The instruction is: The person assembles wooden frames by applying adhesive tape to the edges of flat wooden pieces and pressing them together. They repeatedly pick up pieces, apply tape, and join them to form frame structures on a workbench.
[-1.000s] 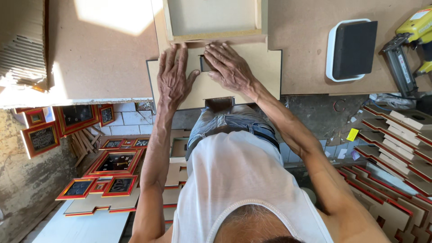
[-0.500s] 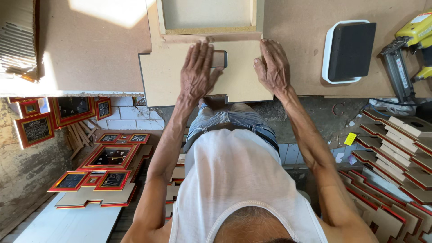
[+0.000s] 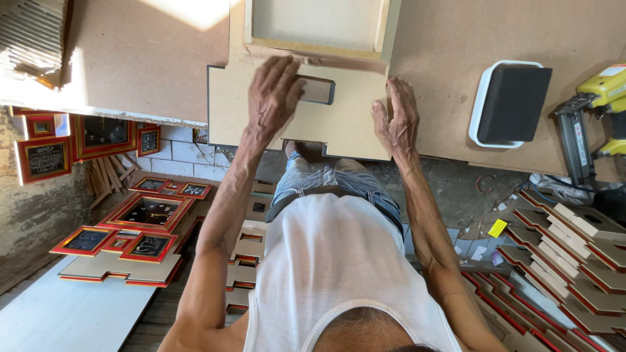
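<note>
left hand (image 3: 277, 98): i keep it open, flat on the pale stepped fibreboard panel (image 3: 261, 111).
right hand (image 3: 396, 120): open, pressing the panel's right edge.
progress: panel lies under the wooden frame (image 3: 313, 49), seemingly not fastened.

Near the top centre of the frame, the left hand (image 3: 274, 98) lies flat on a pale stepped board (image 3: 228, 111), fingers spread beside its small rectangular window (image 3: 317, 90). The right hand (image 3: 396, 120) presses the board's right edge. A black sponge in a white tray (image 3: 512, 104) sits at upper right on the brown worktable (image 3: 143, 58).
</note>
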